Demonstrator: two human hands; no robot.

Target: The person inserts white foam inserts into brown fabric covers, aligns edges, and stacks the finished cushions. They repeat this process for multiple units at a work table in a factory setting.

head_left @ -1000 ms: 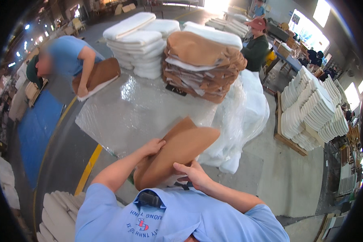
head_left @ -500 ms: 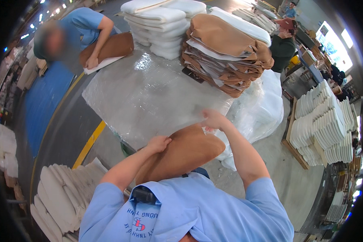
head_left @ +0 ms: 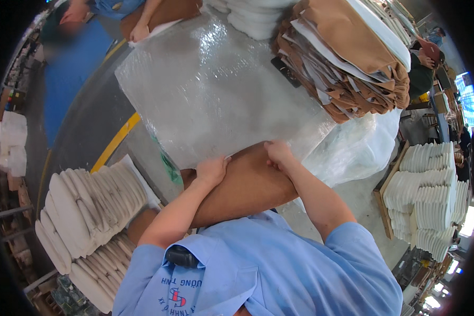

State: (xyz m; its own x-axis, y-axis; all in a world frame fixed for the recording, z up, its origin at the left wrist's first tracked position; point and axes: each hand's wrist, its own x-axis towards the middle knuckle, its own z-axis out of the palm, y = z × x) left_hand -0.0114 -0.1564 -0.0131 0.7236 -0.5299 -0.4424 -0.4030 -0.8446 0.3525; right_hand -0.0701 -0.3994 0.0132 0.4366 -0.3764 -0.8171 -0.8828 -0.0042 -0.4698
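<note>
A brown cushion cover [head_left: 247, 184], long and rounded, lies against my body at the near edge of the plastic-wrapped table. My left hand [head_left: 213, 171] grips its far edge left of the middle, fingers closed. Further right, my right hand [head_left: 280, 155] pinches the same edge near the top corner. Whether a pad sits inside the cover cannot be made out. A tall pile of brown covers [head_left: 347, 31] with white layers between stands at the table's far right, a dark flat object [head_left: 286, 71] beside it.
Clear plastic film covers the table [head_left: 205, 100]. White foam pads [head_left: 97, 205] are stacked at my lower left, more pads [head_left: 421, 184] on a pallet to the right. White pads [head_left: 255, 18] stand at the back. Far left, a co-worker's hand [head_left: 140, 32] rests on another brown piece.
My right hand has come down from just above the cover onto its far edge and closed there. The cover now lies more crosswise. The view has tilted down toward the near side.
</note>
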